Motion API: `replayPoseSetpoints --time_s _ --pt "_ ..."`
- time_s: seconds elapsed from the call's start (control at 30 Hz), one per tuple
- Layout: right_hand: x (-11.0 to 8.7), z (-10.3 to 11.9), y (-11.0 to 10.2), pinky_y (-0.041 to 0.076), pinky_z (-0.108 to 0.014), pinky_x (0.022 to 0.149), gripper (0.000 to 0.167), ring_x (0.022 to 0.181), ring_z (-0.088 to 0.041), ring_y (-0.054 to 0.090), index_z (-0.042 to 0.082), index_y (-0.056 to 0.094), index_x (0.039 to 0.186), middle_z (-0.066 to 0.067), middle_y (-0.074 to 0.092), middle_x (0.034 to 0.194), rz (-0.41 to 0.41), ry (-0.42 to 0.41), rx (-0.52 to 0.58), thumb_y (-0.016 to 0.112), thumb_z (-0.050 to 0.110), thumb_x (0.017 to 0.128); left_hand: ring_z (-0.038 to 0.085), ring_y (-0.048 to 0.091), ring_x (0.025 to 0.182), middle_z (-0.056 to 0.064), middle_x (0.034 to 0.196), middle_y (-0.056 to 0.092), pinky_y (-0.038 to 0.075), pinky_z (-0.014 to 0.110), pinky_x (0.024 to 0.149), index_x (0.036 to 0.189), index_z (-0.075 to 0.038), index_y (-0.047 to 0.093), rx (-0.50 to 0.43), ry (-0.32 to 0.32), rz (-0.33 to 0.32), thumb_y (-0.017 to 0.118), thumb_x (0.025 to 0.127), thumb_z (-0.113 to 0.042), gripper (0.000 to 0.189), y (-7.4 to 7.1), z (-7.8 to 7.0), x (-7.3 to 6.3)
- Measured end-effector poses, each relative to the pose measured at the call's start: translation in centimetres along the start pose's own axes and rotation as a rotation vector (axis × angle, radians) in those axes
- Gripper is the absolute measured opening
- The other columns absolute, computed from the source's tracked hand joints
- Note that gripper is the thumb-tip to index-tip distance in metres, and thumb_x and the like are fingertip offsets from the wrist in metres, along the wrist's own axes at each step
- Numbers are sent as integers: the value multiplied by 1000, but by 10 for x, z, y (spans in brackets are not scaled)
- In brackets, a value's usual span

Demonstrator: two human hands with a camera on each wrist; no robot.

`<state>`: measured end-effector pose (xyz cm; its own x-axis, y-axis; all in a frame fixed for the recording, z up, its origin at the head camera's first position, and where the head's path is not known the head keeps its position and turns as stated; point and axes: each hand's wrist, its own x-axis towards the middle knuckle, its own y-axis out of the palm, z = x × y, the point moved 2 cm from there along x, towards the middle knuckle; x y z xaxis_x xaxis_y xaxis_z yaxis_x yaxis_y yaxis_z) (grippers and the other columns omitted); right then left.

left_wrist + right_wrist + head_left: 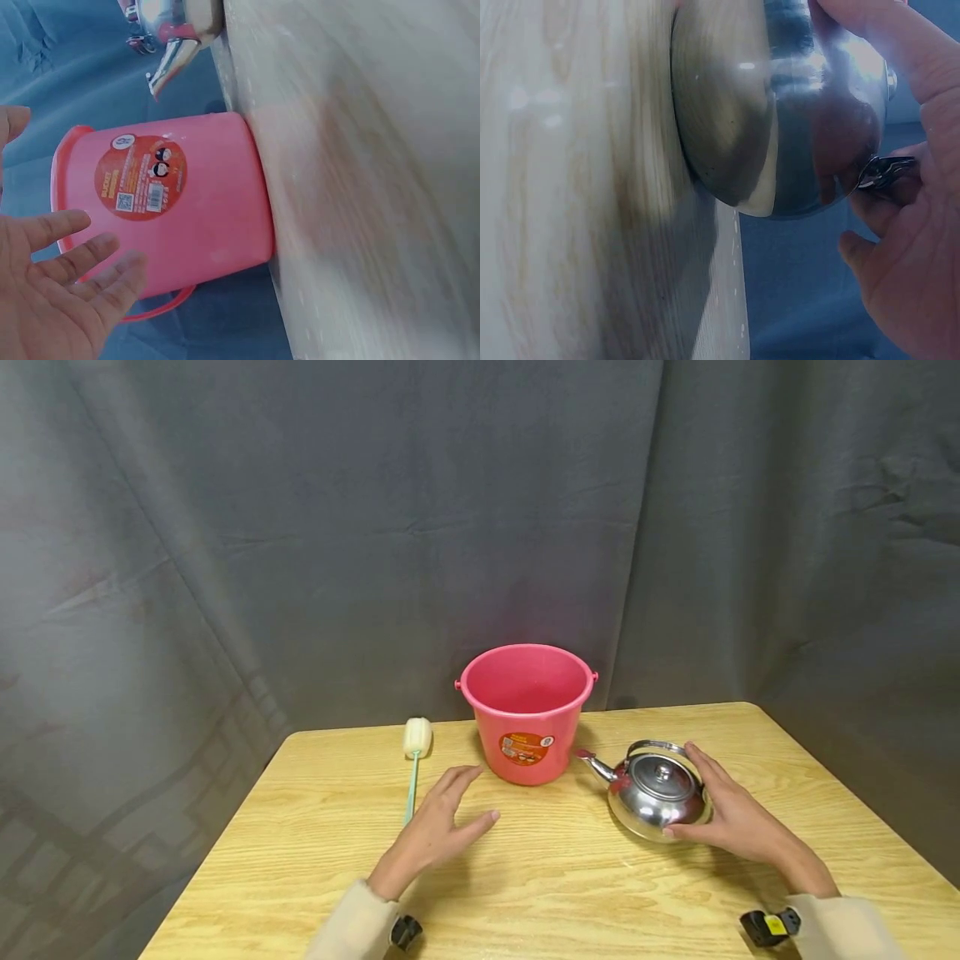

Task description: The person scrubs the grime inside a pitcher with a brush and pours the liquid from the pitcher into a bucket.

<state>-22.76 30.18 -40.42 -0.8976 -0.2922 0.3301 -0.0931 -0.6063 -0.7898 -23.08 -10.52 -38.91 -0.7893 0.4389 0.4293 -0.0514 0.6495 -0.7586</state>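
Note:
On the right of the table stands a shiny metal kettle [651, 806] with a spout pointing left and an arched handle [660, 745]. My right hand [742, 814] holds its right side, the thumb against the body and the fingers around by the handle. The right wrist view shows the kettle [780, 112] close up, its base at the tabletop. My left hand [435, 831] hovers over the table with fingers spread and nothing in them. Before it is a pink bucket [528, 739] with an orange label, also filling the left wrist view.
Left of the bucket lies a sponge brush [417, 739] with a white head and a thin green handle, its lower end hidden behind my left hand. The wooden table [300, 827] ends at a dark grey curtain [375, 543] behind and at the sides.

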Motion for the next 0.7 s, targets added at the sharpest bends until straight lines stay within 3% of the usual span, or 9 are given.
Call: replayPoseSetpoints --time_s 0.27,0.7 --pt "0 1 3 27 -75 90 126 130 -60 21 4 3 155 -34 12 152 -8 -8 46 88 36 68 20 44 128 4 141 46 40 42 102 145 -11 43 -28 8 29 59 92 -48 67 4 -6 9" --pt "-2 -1 4 26 -75 92 126 131 -59 21 6 1 155 -32 10 154 -6 16 42 87 38 69 20 45 127 3 139 48 40 44 101 145 -11 43 -53 20 55 58 92 -50 67 14 -13 12"
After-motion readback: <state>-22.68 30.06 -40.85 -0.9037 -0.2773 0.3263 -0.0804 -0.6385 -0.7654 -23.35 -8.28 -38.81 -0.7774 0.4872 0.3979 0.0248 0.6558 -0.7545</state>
